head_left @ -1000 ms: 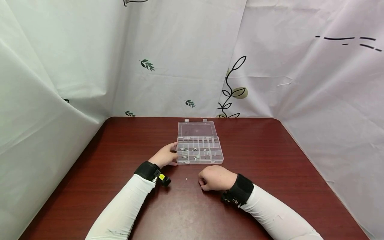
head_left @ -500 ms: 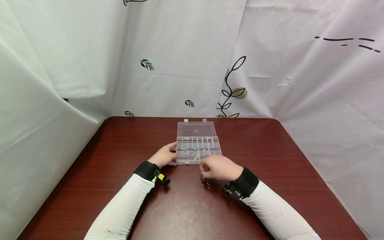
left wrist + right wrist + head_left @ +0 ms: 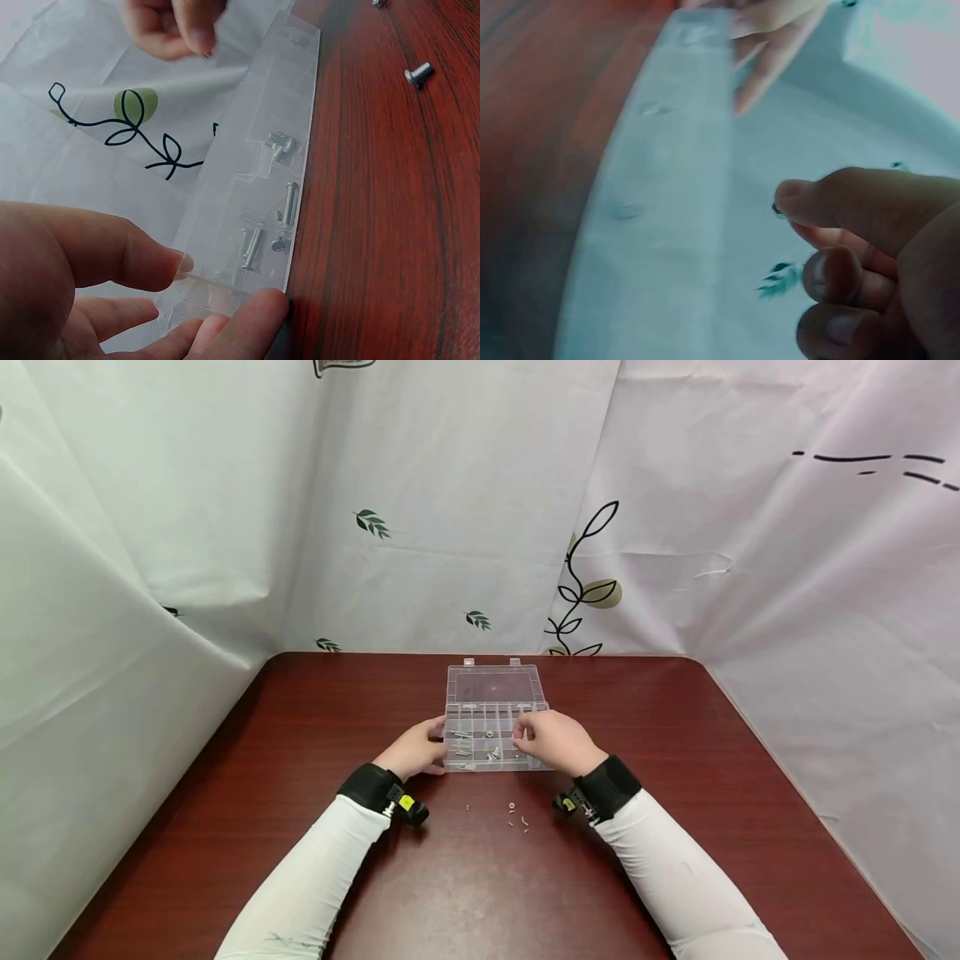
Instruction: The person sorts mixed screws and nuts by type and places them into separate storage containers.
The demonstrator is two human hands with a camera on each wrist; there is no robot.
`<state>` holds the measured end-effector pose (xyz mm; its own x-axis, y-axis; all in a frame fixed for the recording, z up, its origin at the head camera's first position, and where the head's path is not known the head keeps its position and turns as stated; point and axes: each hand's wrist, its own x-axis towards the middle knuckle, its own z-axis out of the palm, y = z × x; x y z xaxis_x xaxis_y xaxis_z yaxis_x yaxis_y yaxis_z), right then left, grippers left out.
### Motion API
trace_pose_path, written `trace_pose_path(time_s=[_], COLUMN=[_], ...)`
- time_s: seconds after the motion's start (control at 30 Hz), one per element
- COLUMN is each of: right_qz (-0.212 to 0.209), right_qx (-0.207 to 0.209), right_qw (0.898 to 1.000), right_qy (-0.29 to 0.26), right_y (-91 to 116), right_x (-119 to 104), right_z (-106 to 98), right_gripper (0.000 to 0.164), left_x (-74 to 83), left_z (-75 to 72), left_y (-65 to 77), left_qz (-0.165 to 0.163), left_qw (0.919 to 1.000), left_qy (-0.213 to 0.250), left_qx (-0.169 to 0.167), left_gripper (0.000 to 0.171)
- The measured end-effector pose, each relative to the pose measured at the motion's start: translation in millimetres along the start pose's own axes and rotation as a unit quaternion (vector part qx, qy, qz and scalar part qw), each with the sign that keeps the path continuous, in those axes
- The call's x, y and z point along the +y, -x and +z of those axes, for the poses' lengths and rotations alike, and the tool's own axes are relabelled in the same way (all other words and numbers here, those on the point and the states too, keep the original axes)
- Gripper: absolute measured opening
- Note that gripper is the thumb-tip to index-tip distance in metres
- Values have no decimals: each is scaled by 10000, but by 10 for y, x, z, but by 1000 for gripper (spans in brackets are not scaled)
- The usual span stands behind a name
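Observation:
A clear plastic compartment box (image 3: pixel 459 722) lies on the table with its lid (image 3: pixel 495 685) flipped back. My left hand (image 3: pixel 412 750) holds the box's left end, thumb on one side and fingertips at the corner in the left wrist view. Through the clear wall, several screws (image 3: pixel 253 247) show in its compartments. Above the right part of the box is my right hand (image 3: pixel 557 739), thumb and index finger pinching a tiny dark metal piece (image 3: pixel 778 211), mostly hidden by the fingertips. In front of the box lie several small loose parts, among them a screw (image 3: pixel 525 821) and a nut-like ring (image 3: pixel 512 805).
The dark red wooden table (image 3: pixel 337 693) extends on both sides of the box. A single tiny part (image 3: pixel 467 807) lies apart from the others. White patterned cloth (image 3: pixel 450 527) hangs behind and beside the table.
My right hand has moved from the table in front of the box up over its right compartments, uncovering the loose parts on the table. The left hand stays at the box's left end.

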<state>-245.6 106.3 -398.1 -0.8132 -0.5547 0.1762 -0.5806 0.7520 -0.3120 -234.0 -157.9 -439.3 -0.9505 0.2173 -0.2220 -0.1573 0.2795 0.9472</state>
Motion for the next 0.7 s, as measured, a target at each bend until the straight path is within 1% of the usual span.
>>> trace_pose_path(time_s=[0.2, 0.33, 0.7], right_qz=[147, 135, 101], right_qx=[-170, -209, -249], right_qw=[9997, 9997, 9996], right_qy=[96, 76, 71], right_y=[-29, -37, -45], right_x=[139, 209, 241], right_z=[169, 248, 281], right_gripper=[12, 10, 10], left_x=[7, 8, 27], left_z=[12, 28, 26], left_y=[6, 5, 19], left_qz=[20, 26, 20], left_qw=[10000, 9999, 9999], left_qy=[78, 133, 122], left_qx=[38, 57, 68], left_gripper=[79, 79, 79])
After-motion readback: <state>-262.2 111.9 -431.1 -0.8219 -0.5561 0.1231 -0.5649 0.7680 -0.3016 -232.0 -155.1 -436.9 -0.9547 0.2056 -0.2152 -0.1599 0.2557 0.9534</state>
